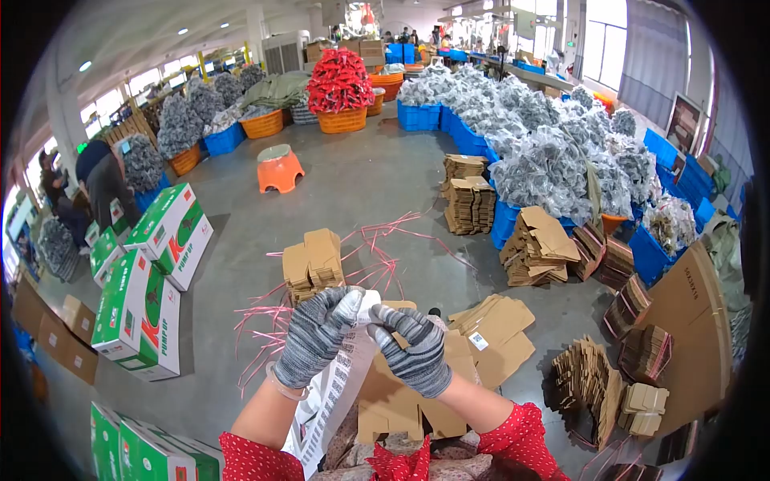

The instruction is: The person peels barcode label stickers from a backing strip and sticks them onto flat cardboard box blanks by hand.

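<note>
In grey striped knit gloves, my left hand [314, 335] and my right hand [414, 349] meet in front of me. Both are closed on the upper end of a long strip of white printed labels [337, 385]. The strip hangs down towards my lap, with rows of small codes along it. Below my right hand, flat brown cardboard pieces [393, 401] lie on my lap. Just past my left hand stands a stack of folded cardboard [313, 260]. More flattened cardboard [501, 333], one piece bearing a white label, lies to the right.
Pink tying strings [389, 232] are scattered on the floor ahead. Green and white boxes [140, 309] stand at left, and an orange stool [279, 168] farther off. Blue crates [419, 117] of bagged parts line the right, with cardboard bundles [539, 244] nearer. A person [104, 180] bends at far left.
</note>
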{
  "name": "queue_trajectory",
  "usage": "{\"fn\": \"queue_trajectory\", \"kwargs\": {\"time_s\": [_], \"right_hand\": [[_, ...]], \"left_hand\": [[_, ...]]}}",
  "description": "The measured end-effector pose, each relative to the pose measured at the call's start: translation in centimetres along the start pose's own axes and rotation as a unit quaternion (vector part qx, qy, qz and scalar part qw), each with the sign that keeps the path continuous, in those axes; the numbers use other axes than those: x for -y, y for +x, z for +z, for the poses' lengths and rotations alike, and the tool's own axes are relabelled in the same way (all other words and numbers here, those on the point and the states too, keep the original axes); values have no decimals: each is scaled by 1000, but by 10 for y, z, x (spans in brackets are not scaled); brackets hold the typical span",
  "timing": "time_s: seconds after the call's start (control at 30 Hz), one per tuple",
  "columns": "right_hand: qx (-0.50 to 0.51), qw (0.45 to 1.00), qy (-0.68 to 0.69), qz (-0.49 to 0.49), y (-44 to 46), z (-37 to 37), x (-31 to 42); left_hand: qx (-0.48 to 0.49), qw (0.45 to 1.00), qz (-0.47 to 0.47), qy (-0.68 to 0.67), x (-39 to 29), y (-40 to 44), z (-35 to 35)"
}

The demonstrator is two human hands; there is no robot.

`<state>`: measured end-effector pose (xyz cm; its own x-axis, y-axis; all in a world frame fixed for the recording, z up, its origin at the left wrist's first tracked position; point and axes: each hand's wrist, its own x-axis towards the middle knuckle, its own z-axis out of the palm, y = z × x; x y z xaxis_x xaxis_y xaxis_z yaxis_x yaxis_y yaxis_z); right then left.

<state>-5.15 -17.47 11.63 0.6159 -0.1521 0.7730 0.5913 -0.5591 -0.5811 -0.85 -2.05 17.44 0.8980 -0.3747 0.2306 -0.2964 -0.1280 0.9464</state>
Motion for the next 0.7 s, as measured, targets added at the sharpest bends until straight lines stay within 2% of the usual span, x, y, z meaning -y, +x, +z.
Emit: {"fn": "queue_trajectory", "kwargs": {"time_s": [0.03, 0.2, 0.23, 0.3, 0.33, 0.37, 0.43, 0.47, 0.5, 0.53, 0.57, 0.6, 0.63, 0.7], "right_hand": [[2, 999, -32, -37, 0, 0, 0], [-25, 992, -102, -72, -4, 1, 4], [26, 994, -83, -73, -7, -1, 7], [128, 988, -42, -74, -10, -2, 18], [130, 988, -34, -73, -8, -3, 23], [134, 990, -5, -49, -3, -7, 26], [151, 986, 70, -2, 12, -14, 32], [194, 980, 26, -35, 26, -20, 35], [233, 970, -14, -69, 44, -22, 43], [242, 968, 18, -68, 65, -21, 67], [318, 946, -2, -61, 89, -24, 95], [389, 919, -29, -59, 100, -23, 107], [390, 919, -8, -58, 91, -28, 97], [571, 781, 124, -221, 72, -47, 67]], "left_hand": [[-4, 1000, 1, -18, -2, -1, 1], [-46, 997, -2, -55, 7, 0, 2], [-46, 997, -3, -55, 8, 1, 1], [-57, 983, -71, -163, 4, 6, -8], [-66, 969, -105, -212, 3, 6, -13], [-76, 970, -109, -204, 10, 8, -18], [-181, 955, -20, -236, 52, 16, -34], [-205, 954, -27, -219, 75, 19, -43], [-217, 942, 2, -256, 101, 23, -53], [-227, 929, 32, -290, 124, 18, -65], [-247, 930, 26, -271, 146, 10, -79], [-187, 977, 74, -65, 164, 6, -92], [-107, 978, 108, 142, 163, -1, -98], [-135, 979, 59, 140, 165, -7, -98]]}}
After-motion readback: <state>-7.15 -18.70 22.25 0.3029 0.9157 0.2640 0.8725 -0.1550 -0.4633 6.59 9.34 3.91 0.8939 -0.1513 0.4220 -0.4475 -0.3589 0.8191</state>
